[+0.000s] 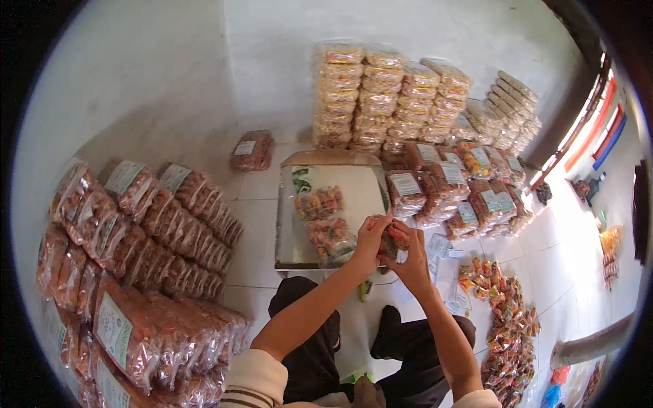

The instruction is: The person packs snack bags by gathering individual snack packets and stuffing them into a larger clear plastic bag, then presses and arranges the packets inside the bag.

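Observation:
In front of my knees, my left hand (372, 241) and my right hand (408, 262) are close together, fingers curled around a small plastic packet (397, 238) with reddish-brown contents. My fingers cover much of it. Just left of my hands stands a low table (364, 194) with a pale top and a worn rim. Two clusters of small colourful packets lie on it, the upper cluster (320, 202) behind the lower cluster (330, 234), which seems to be in a clear plastic bag (338, 257).
Stacked brown packs (146, 217) fill the floor at left. Pale packs (340, 95) stand against the wall, with labelled brown packs (449, 173) before them. On the right lie paper labels (445, 268) and a heap of small colourful packets (507, 319). A green object (366, 291) is below my hands.

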`<control>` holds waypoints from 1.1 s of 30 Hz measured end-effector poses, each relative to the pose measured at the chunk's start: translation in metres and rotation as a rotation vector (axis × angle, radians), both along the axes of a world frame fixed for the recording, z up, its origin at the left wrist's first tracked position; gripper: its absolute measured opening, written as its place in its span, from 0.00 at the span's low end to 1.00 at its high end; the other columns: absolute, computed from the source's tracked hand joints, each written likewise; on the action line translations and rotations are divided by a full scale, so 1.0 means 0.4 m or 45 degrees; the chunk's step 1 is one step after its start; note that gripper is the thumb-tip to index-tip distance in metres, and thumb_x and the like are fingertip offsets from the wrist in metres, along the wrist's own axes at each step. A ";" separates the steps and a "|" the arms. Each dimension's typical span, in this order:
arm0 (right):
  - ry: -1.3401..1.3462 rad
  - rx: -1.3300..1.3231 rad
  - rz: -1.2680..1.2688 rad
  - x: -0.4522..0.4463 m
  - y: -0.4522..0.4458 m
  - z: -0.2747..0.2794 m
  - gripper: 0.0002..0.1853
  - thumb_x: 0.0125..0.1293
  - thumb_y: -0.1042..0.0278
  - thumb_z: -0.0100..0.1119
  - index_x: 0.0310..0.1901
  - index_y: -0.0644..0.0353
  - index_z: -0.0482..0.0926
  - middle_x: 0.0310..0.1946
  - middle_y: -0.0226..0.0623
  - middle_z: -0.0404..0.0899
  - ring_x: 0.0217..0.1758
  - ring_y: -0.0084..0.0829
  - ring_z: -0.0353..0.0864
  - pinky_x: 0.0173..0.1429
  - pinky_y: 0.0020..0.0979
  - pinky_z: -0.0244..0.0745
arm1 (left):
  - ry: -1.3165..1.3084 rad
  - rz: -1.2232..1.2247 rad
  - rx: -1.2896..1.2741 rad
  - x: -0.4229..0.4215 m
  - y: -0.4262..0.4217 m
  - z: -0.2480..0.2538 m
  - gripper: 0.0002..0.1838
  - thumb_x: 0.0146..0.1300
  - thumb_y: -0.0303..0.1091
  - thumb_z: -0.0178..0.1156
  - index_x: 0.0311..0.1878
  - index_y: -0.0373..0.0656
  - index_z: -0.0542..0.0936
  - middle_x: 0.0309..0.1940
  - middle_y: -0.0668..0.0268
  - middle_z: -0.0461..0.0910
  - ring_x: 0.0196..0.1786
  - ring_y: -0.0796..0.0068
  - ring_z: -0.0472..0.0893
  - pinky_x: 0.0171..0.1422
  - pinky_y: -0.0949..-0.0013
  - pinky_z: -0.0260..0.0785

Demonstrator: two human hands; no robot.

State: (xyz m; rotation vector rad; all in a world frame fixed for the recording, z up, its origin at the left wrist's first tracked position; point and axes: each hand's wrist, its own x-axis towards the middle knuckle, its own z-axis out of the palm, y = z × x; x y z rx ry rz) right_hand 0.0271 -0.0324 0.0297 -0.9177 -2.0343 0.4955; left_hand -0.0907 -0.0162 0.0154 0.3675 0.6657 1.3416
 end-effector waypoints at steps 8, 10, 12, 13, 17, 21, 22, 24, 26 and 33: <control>0.130 -0.024 -0.041 -0.084 -0.005 -0.001 0.28 0.40 0.77 0.67 0.48 0.63 0.70 0.44 0.42 0.70 0.48 0.39 0.72 0.52 0.35 0.69 | 0.214 0.031 0.001 -0.111 -0.018 0.015 0.16 0.54 0.46 0.62 0.33 0.49 0.67 0.24 0.73 0.68 0.25 0.81 0.71 0.27 0.78 0.64; 0.192 -0.057 -0.089 -0.095 -0.010 -0.012 0.25 0.41 0.76 0.66 0.46 0.62 0.72 0.43 0.41 0.72 0.46 0.37 0.74 0.50 0.33 0.70 | -0.040 0.053 0.055 -0.124 -0.025 0.009 0.15 0.57 0.46 0.59 0.41 0.49 0.72 0.28 0.71 0.71 0.35 0.80 0.74 0.39 0.73 0.70; 0.345 -0.055 -0.149 -0.097 -0.009 -0.042 0.24 0.43 0.75 0.66 0.45 0.62 0.72 0.43 0.41 0.74 0.47 0.35 0.74 0.50 0.31 0.69 | -0.104 -0.076 0.134 -0.160 -0.030 0.011 0.18 0.58 0.48 0.58 0.45 0.49 0.70 0.36 0.68 0.69 0.43 0.76 0.72 0.51 0.71 0.66; 0.478 -0.205 -0.244 -0.092 -0.018 -0.040 0.21 0.46 0.74 0.66 0.45 0.61 0.72 0.42 0.38 0.75 0.46 0.30 0.73 0.51 0.28 0.67 | 0.004 0.115 0.057 -0.160 -0.024 0.005 0.21 0.58 0.50 0.56 0.49 0.48 0.68 0.41 0.66 0.68 0.46 0.74 0.70 0.54 0.70 0.63; 0.992 -0.284 -0.634 -0.020 0.002 -0.195 0.22 0.49 0.69 0.66 0.46 0.64 0.71 0.42 0.37 0.73 0.46 0.28 0.71 0.52 0.27 0.66 | 1.335 0.259 0.401 -0.165 -0.021 -0.144 0.40 0.50 0.53 0.62 0.61 0.45 0.56 0.55 0.58 0.59 0.60 0.59 0.58 0.64 0.54 0.49; 1.308 -0.662 -1.009 0.025 -0.120 -0.400 0.27 0.52 0.65 0.66 0.49 0.70 0.67 0.45 0.39 0.69 0.46 0.30 0.70 0.52 0.28 0.65 | 2.777 -0.176 0.490 -0.079 -0.126 -0.221 0.49 0.41 0.41 0.68 0.66 0.47 0.51 0.63 0.50 0.48 0.65 0.45 0.49 0.66 0.43 0.42; 1.315 -0.729 -1.035 0.017 -0.157 -0.433 0.26 0.53 0.66 0.65 0.50 0.69 0.67 0.45 0.39 0.69 0.45 0.29 0.70 0.51 0.27 0.66 | 2.770 -0.196 0.499 -0.062 -0.132 -0.255 0.49 0.41 0.41 0.68 0.66 0.47 0.51 0.63 0.50 0.48 0.65 0.45 0.49 0.66 0.43 0.42; 1.296 -0.855 -0.963 -0.011 -0.220 -0.458 0.25 0.53 0.68 0.65 0.50 0.67 0.67 0.43 0.36 0.71 0.44 0.26 0.70 0.49 0.26 0.67 | 2.990 0.005 0.476 -0.050 -0.114 -0.347 0.48 0.46 0.41 0.64 0.67 0.46 0.48 0.62 0.51 0.50 0.69 0.48 0.43 0.68 0.43 0.34; 1.272 -1.016 -0.929 -0.032 -0.242 -0.460 0.24 0.54 0.67 0.65 0.50 0.66 0.67 0.43 0.35 0.71 0.44 0.25 0.71 0.48 0.25 0.67 | 2.974 0.178 0.464 -0.056 -0.090 -0.397 0.43 0.48 0.38 0.62 0.67 0.45 0.51 0.62 0.52 0.51 0.68 0.48 0.45 0.67 0.43 0.35; 1.768 -1.431 -0.432 -0.091 -0.191 -0.431 0.21 0.56 0.70 0.61 0.50 0.66 0.67 0.42 0.34 0.74 0.42 0.24 0.74 0.46 0.26 0.69 | 2.540 0.346 0.732 -0.095 -0.054 -0.382 0.25 0.60 0.30 0.50 0.62 0.49 0.63 0.60 0.60 0.58 0.64 0.54 0.55 0.65 0.50 0.46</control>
